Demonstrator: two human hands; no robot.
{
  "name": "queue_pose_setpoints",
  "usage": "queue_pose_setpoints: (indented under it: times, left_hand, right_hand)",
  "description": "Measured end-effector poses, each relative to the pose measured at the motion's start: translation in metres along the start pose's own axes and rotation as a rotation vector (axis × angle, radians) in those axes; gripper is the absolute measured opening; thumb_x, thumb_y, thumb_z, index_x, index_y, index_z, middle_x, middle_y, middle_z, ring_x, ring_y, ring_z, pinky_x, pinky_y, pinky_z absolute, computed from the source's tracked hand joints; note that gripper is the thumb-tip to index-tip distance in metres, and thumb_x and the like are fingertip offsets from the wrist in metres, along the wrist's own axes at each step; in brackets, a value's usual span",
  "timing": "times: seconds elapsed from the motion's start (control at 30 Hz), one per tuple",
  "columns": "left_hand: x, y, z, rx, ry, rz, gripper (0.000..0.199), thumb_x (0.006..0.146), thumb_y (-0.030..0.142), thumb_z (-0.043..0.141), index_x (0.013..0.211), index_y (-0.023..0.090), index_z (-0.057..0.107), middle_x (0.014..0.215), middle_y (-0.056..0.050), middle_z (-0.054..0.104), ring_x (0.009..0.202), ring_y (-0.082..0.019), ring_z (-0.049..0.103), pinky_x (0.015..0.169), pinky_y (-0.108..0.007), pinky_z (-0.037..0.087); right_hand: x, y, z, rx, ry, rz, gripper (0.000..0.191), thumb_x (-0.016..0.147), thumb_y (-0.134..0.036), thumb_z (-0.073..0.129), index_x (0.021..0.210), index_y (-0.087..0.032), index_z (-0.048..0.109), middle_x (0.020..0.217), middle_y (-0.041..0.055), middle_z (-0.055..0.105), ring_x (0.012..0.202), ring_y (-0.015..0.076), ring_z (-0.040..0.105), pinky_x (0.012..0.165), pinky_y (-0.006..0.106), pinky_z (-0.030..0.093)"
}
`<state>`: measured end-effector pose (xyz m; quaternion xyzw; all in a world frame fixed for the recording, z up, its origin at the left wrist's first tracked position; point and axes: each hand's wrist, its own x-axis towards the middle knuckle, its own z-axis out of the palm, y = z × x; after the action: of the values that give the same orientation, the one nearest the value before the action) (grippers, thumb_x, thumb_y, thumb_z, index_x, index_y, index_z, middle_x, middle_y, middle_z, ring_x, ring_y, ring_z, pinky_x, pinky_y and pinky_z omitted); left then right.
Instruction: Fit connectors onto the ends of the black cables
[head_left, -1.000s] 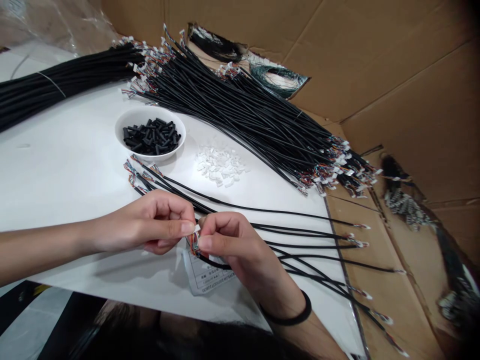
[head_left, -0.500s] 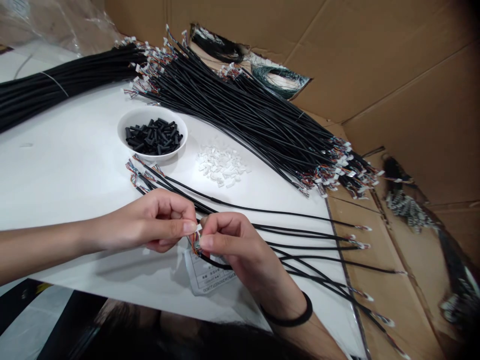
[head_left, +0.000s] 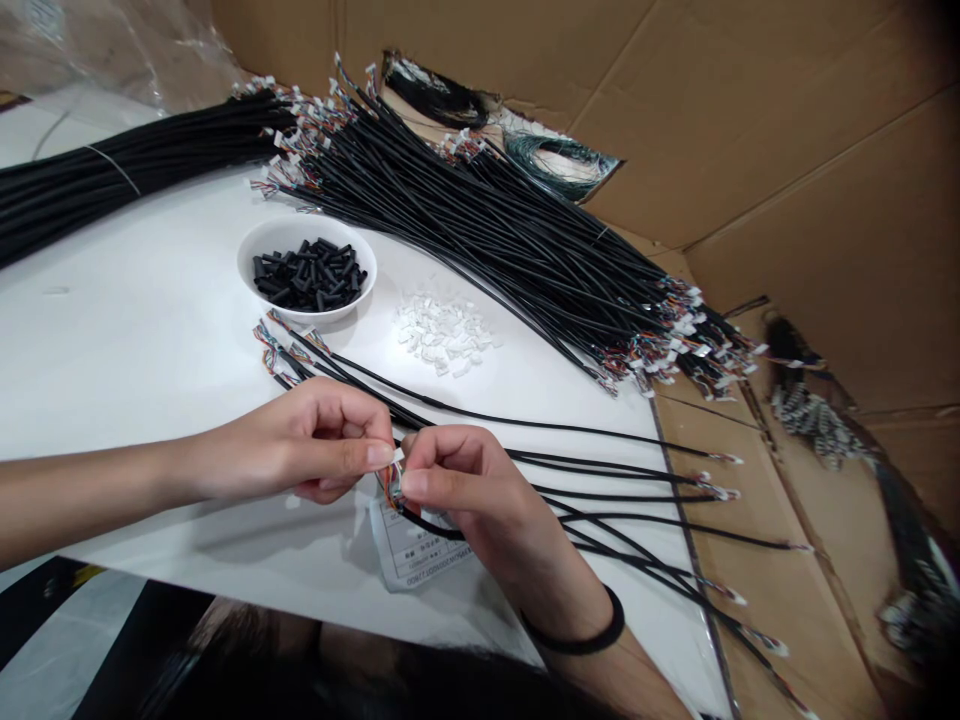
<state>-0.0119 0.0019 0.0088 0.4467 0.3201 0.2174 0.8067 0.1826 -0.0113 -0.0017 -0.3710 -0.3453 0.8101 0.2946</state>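
Note:
Between thumb and forefinger, my left hand (head_left: 330,440) pinches a small white connector (head_left: 397,456) with thin coloured wires (head_left: 389,484) running down from it. My right hand (head_left: 465,480) is closed at the same wires, its thumb and fingertip pressed just right of the connector. The wires come out of a black cable (head_left: 429,524) that passes under my right hand. Below lies a printed label sheet (head_left: 405,562), partly covered. Several loose black cables (head_left: 540,428) with connector ends lie behind and to the right of my hands.
A white bowl (head_left: 251,285) holds short black tubes (head_left: 311,275). Small white pieces (head_left: 444,330) lie heaped beside it. Large bundles of black cables (head_left: 480,230) fill the table's back. Cardboard walls (head_left: 750,120) stand behind and right. Clear plastic (head_left: 127,50) lies at the back left.

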Motion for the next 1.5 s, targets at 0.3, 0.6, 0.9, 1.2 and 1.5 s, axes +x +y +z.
queue_pose_setpoints:
  times: [0.3, 0.6, 0.9, 1.2, 1.5]
  left_hand:
    - [0.000, 0.001, 0.000, 0.054, 0.015, 0.003, 0.022, 0.089, 0.024, 0.059, 0.071, 0.012, 0.058, 0.049, 0.006, 0.041, 0.044, -0.005, 0.034, 0.041, -0.015, 0.023]
    - [-0.002, 0.004, 0.001, 0.066, 0.022, -0.015, 0.023, 0.090, 0.024, 0.059, 0.071, 0.011, 0.058, 0.050, 0.006, 0.040, 0.045, -0.005, 0.034, 0.042, -0.014, 0.025]
    - [-0.002, 0.007, 0.002, 0.084, 0.027, -0.035, 0.023, 0.090, 0.023, 0.058, 0.071, 0.011, 0.056, 0.050, 0.006, 0.041, 0.045, -0.005, 0.035, 0.043, -0.014, 0.025]
    - [0.001, -0.002, -0.004, 0.110, -0.043, 0.085, 0.023, 0.091, 0.025, 0.057, 0.072, 0.012, 0.057, 0.050, 0.006, 0.042, 0.044, -0.004, 0.035, 0.040, -0.013, 0.025]
    - [0.001, -0.003, -0.004, 0.297, -0.040, 0.173, 0.026, 0.093, 0.027, 0.053, 0.072, 0.012, 0.055, 0.052, 0.007, 0.037, 0.046, -0.005, 0.030, 0.040, -0.015, 0.021]
  right_hand:
    - [-0.001, -0.001, 0.001, 0.019, 0.010, 0.008, 0.017, 0.063, -0.023, 0.080, 0.059, -0.015, 0.067, 0.055, -0.0024, 0.062, 0.052, 0.0075, 0.047, 0.054, 0.023, 0.033]
    - [-0.001, -0.002, 0.001, 0.019, 0.007, 0.009, 0.016, 0.062, -0.022, 0.081, 0.058, -0.015, 0.067, 0.054, -0.0028, 0.062, 0.051, 0.0069, 0.047, 0.052, 0.021, 0.033]
    - [0.000, 0.000, 0.000, 0.026, 0.007, 0.007, 0.016, 0.061, -0.022, 0.081, 0.057, -0.015, 0.067, 0.053, -0.0027, 0.062, 0.050, 0.0067, 0.047, 0.051, 0.021, 0.033]
    - [0.001, 0.000, 0.000, -0.015, 0.021, -0.011, 0.016, 0.063, -0.023, 0.080, 0.058, -0.015, 0.067, 0.054, -0.0022, 0.062, 0.052, 0.0081, 0.050, 0.053, 0.022, 0.035]
    - [0.001, 0.001, 0.000, -0.065, 0.044, 0.015, 0.021, 0.062, -0.028, 0.081, 0.059, -0.015, 0.065, 0.054, -0.0021, 0.061, 0.052, 0.0085, 0.048, 0.053, 0.023, 0.034]
